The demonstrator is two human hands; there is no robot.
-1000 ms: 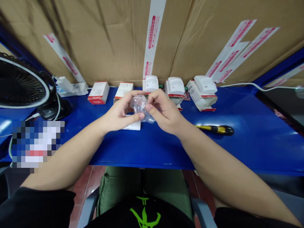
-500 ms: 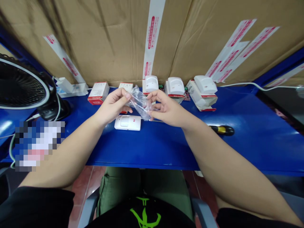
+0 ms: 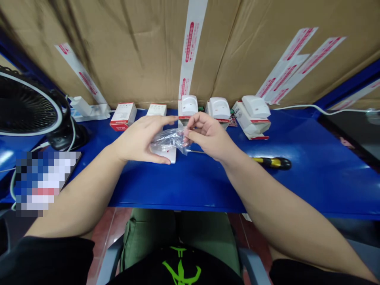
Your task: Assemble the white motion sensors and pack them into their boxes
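Midway between the back and front edges of the blue desk [image 3: 190, 186], a clear plastic bag [image 3: 170, 136] was held over a white device [image 3: 172, 156] that lay flat, mostly hidden by bag and left hand [image 3: 141, 136]. Could not tell whether bag and device touched. Right hand [image 3: 212, 136]: thumb and fingertips were pinched together on the bag's right end. Left hand: thumb and fingers stood well apart around its left end, back of the hand uppermost; contact with the plastic was unclear. Screwdriver [image 3: 272, 162] lay to the right, handle yellow and black, shaft pointing toward the bag, partly hidden behind the right wrist. Along the back edge ran a row: red-and-white carton [image 3: 122, 116] at the left, second carton [image 3: 157, 109] partly covered by the left hand, then three boxes [image 3: 241, 113], each with a white unit [image 3: 255, 106] on top. Fan [image 3: 26, 105] stood by the left edge; power strip [image 3: 99, 112] sat near the back left corner.
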